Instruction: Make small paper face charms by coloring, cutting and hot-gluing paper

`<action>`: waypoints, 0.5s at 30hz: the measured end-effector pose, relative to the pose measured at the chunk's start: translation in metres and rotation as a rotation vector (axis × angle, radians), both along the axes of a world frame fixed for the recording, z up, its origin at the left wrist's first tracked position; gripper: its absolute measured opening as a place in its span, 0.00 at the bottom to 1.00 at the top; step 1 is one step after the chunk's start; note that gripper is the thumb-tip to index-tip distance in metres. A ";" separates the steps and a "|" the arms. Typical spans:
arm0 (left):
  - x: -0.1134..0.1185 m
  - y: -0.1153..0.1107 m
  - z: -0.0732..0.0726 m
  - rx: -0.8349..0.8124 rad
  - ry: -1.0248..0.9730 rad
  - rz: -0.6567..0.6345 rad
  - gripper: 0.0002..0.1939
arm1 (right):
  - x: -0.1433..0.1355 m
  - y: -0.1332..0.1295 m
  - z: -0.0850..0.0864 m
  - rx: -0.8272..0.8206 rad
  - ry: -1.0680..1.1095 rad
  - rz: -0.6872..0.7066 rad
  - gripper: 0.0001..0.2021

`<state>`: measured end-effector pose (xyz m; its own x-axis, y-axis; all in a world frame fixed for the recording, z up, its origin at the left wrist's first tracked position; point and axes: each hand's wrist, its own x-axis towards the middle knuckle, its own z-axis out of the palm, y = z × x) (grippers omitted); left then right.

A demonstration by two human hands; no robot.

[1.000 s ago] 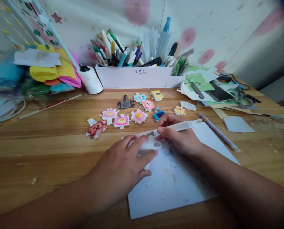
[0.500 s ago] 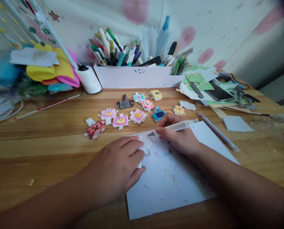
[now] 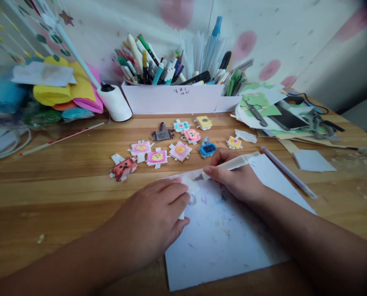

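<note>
A white marker [image 3: 235, 163] with a grey tip is in my right hand [image 3: 235, 174], fingers pinched round its barrel. Its tip points left at a small white paper piece [image 3: 189, 183]; whether they touch I cannot tell. My left hand [image 3: 161, 209] has its fingers curled over that piece, largely hiding it. Both lie over a white sheet [image 3: 220, 255] with faint coloured marks. Behind the hands are several small coloured paper figures, among them a red one [image 3: 124, 167], a blue one [image 3: 207, 149] and a grey one [image 3: 162, 133].
A white box [image 3: 174, 100] full of pens stands at the back. Left of it are a white lamp base [image 3: 117, 105] and coloured bags. A pale purple pen [image 3: 288, 172] lies right of the sheet. Scissors, a phone [image 3: 290, 117] and paper scraps lie at the back right.
The marker's tip has shifted slightly and its barrel has turned a little in my right hand. My left hand keeps its hold on the paper piece. The view has shifted slightly.
</note>
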<state>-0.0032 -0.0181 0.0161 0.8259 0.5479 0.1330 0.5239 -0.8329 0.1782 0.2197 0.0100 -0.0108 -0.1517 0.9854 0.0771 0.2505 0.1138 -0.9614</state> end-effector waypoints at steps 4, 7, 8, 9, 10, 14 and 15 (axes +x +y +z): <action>0.000 0.001 0.000 -0.012 0.012 -0.002 0.13 | 0.001 0.000 0.001 -0.010 0.006 0.030 0.12; 0.000 0.001 0.000 -0.025 0.015 -0.002 0.14 | 0.001 0.000 0.001 0.000 0.031 0.016 0.11; 0.000 0.001 -0.001 -0.027 0.012 -0.001 0.14 | 0.001 0.000 0.001 0.010 0.029 0.009 0.11; 0.000 0.000 -0.001 -0.029 0.007 -0.001 0.14 | 0.001 0.000 0.001 0.008 0.030 0.016 0.11; -0.001 0.000 -0.001 -0.031 0.005 0.000 0.13 | 0.001 0.000 0.000 -0.005 0.039 0.034 0.11; -0.001 0.000 0.000 -0.040 0.003 -0.004 0.13 | 0.001 -0.001 0.000 -0.002 0.106 0.030 0.11; -0.001 0.001 0.000 -0.041 0.006 -0.005 0.13 | 0.002 -0.001 0.001 0.017 0.095 0.026 0.11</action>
<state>-0.0041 -0.0176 0.0159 0.8295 0.5483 0.1061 0.5205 -0.8279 0.2090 0.2213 0.0091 -0.0101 -0.1681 0.9797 0.1089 0.1553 0.1354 -0.9785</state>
